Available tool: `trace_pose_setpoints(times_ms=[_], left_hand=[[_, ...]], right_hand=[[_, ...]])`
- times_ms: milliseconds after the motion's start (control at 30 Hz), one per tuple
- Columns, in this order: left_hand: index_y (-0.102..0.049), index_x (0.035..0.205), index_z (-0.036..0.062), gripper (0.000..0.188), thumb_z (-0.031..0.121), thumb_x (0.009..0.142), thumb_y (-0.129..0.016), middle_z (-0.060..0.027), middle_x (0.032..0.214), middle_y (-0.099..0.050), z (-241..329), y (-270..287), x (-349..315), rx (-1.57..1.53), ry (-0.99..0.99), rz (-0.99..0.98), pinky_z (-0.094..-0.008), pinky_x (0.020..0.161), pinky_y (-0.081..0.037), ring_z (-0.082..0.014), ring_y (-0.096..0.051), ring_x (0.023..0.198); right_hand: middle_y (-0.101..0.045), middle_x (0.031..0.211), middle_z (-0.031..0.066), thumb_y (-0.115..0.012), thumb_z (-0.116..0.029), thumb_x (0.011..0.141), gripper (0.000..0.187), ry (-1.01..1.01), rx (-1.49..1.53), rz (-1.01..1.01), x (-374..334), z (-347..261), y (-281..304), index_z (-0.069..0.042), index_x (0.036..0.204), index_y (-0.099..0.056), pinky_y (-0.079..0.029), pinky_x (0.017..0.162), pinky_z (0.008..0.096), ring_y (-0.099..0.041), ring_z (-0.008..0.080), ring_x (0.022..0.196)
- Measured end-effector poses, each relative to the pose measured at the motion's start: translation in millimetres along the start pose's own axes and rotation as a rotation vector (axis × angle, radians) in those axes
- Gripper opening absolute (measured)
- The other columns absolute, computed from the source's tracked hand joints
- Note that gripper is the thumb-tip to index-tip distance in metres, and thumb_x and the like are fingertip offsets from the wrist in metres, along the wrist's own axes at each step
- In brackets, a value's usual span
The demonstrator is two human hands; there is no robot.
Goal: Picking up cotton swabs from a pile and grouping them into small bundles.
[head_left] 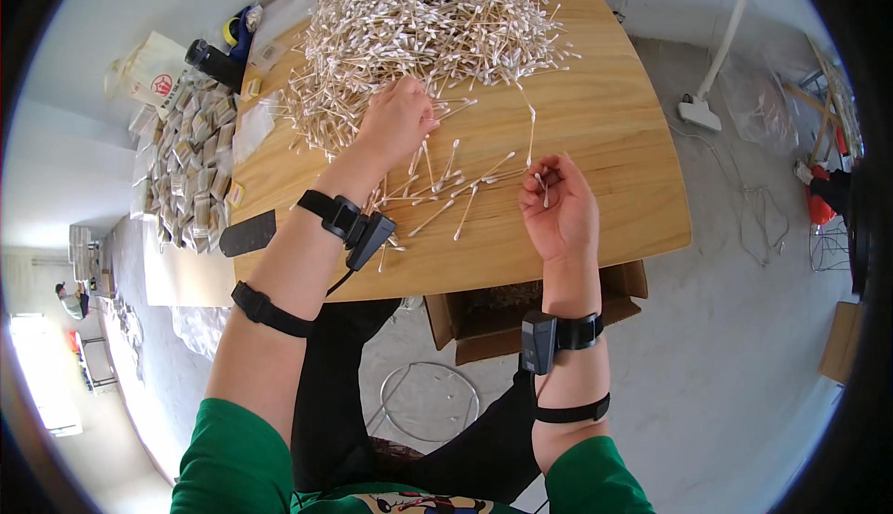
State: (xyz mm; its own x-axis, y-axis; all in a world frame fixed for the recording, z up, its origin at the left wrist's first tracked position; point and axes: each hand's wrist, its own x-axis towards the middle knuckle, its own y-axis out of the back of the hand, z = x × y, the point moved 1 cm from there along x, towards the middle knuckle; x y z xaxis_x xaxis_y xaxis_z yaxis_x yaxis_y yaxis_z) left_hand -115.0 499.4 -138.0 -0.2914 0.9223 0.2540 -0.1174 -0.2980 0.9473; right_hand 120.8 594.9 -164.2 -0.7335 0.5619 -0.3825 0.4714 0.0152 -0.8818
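Table: a pale wooden table [614, 133] fills the middle of the view, its near edge over the seated person's lap.
Heap: a big mound of cotton swabs [428, 21] covers the far end, with loose ones trailing toward the near edge between the two hands.
Packets: a spread of small flat packets [191, 174] lies to the left of the table, well apart from both hands.
Box: an open cardboard box [484, 314] sits under the near edge, below the right wrist.
Left hand: the left hand [395, 119] rests palm down on the near fringe of the heap, fingers curled into the swabs; whether it has pinched any I cannot tell.
Right hand: the right hand [558, 207] is raised just above the table, palm up, fingers loosely closed round a small bunch of swabs [542, 184].
Risk, heap: I'd judge a sweep of the left forearm could drag loose swabs off the near edge, since they lie right under it.
Risk, bunch: the right grip looks light, so a swab may slip out.
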Motion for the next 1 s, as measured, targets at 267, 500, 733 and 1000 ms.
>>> trace_pose_setpoints(times_ms=[267,500,733,1000], left_hand=[[-0.062,0.074,0.0029,0.014,0.015,0.076,-0.069,-0.0126,0.094,-0.056,4,30,-30,-0.239,0.232,-0.109,-0.0382,0.082,-0.045,-0.0301,-0.055,0.092],[-0.064,0.078,0.0036,0.014,0.017,0.078,-0.067,-0.0131,0.092,-0.057,5,41,-43,-0.287,0.203,-0.21,-0.0366,0.079,-0.046,-0.0303,-0.056,0.092],[-0.065,0.078,0.0054,0.013,0.018,0.078,-0.067,-0.0128,0.095,-0.057,22,9,-2,-0.101,0.246,-0.127,-0.0384,0.08,-0.047,-0.0298,-0.057,0.092],[-0.063,0.078,0.0011,0.016,0.016,0.079,-0.068,-0.0141,0.095,-0.058,14,10,0,-0.173,0.282,-0.135,-0.0378,0.08,-0.047,-0.0285,-0.057,0.093]], right_hand=[[-0.057,0.075,0.0068,-0.05,-0.021,0.093,0.021,0.01,0.0,0.014,-2,-1,0,-0.002,0.086,-0.057,-0.04,0.055,0.0281,-0.054,0.0176,0.064],[-0.056,0.075,0.0067,-0.052,-0.022,0.092,0.021,0.017,-0.005,0.013,-1,2,1,-0.002,0.085,-0.057,-0.04,0.055,0.0282,-0.053,0.0175,0.064],[-0.056,0.075,0.0073,-0.051,-0.021,0.093,0.022,0.035,-0.039,0.035,-1,0,2,-0.002,0.085,-0.057,-0.041,0.055,0.0284,-0.053,0.0176,0.064],[-0.059,0.079,0.0091,-0.049,-0.021,0.094,0.022,0.014,-0.049,-0.04,1,1,5,-0.001,0.088,-0.057,-0.045,0.06,0.0287,-0.056,0.019,0.069]])
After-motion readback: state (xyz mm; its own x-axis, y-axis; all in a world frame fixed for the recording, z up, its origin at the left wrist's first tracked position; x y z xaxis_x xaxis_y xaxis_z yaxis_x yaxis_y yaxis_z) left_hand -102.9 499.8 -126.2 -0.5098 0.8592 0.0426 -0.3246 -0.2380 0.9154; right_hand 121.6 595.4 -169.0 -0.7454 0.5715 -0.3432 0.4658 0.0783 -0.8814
